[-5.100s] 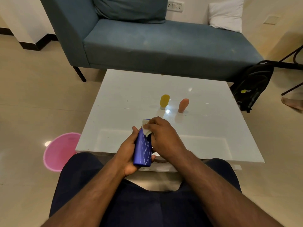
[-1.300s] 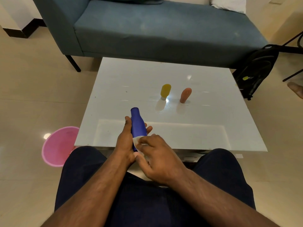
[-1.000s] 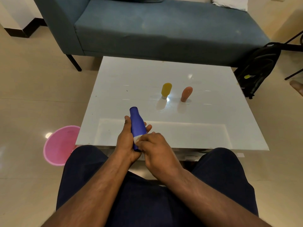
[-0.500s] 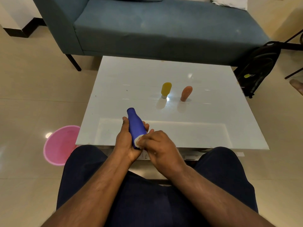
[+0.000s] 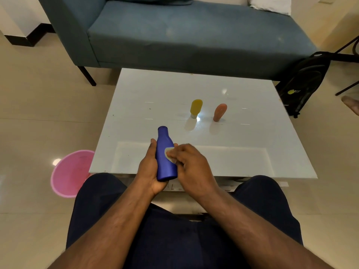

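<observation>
Up the flask slides the right grip [image 5: 191, 164] – half a second back it works low, near the base, and now its curled fingers pinch the pale wipe [image 5: 169, 153] against the right flank of the blue bottle [image 5: 165, 158] at mid-body, just under the shoulder. Opposite it, the left grip [image 5: 149, 171] is wrapped round the bottle's left side and underside, thumb along the flank, the base resting in the palm. The bottle is held in the air over the near edge of the counter [image 5: 242, 148], neck pointing away and tilted a little to the left, cap end bare. I judge the wiping to be well along: the stroke has passed from the base to the middle, with the neck left to do. Against the oldest frame, the wipe is then up at the far end of the bottle, and the bottle is nearer the lap. Farther out, the yellow bottle [image 5: 196, 108] and the orange bottle [image 5: 220, 112] stand side by side on the counter – unmoved
</observation>
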Action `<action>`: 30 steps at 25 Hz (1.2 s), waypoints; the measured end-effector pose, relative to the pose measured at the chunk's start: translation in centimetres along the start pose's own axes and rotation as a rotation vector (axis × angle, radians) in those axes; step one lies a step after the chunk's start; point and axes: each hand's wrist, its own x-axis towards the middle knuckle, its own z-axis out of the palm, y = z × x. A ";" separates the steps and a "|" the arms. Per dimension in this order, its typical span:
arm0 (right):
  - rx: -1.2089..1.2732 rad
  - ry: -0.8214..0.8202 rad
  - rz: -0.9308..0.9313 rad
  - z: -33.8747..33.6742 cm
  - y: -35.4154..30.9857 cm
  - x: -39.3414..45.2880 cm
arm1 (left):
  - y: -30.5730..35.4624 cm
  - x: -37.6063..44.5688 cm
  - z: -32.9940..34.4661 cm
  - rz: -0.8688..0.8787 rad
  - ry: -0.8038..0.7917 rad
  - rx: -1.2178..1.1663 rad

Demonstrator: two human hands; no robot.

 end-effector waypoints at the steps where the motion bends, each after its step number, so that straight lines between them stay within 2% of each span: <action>1: -0.053 -0.017 -0.046 0.2 -0.1 -1.0 | 0.2 0.1 -0.1 -0.003 -0.008 -0.015; 3: -0.173 -0.016 -0.141 0.3 0.2 -2.8 | 0.5 0.3 -0.3 -0.011 -0.011 -0.012; 5: -0.168 0.021 -0.150 -0.4 0.4 -2.1 | 0.2 0.1 -0.1 -0.027 -0.038 0.018; 9: -0.192 0.078 -0.057 -1.2 0.3 2.9 | -0.5 -0.6 0.5 -0.025 -0.056 0.148; 12: -0.144 0.131 0.017 -0.5 0.4 3.0 | -0.3 -0.6 0.5 -0.025 -0.049 0.151; 15: -0.144 0.012 -0.054 0.3 -0.1 -0.8 | 0.2 -0.3 0.1 -0.035 -0.060 0.098; 18: -0.294 0.016 -0.202 -0.5 0.3 -1.2 | 0.1 -0.3 0.0 -0.053 -0.078 0.096; 21: -0.254 0.054 -0.043 -1.0 0.5 2.4 | -0.5 -0.3 0.2 -0.053 -0.075 0.145; 23: -0.245 0.056 -0.023 -0.6 0.4 3.1 | -0.6 -0.4 0.2 -0.057 -0.084 0.123; 26: -0.380 -0.101 -0.183 0.8 -0.3 0.1 | -0.1 -0.2 0.0 -0.030 -0.090 0.042; 30: -0.378 -0.122 -0.282 0.2 0.1 -1.9 | 0.0 0.2 -0.1 -0.001 -0.050 0.049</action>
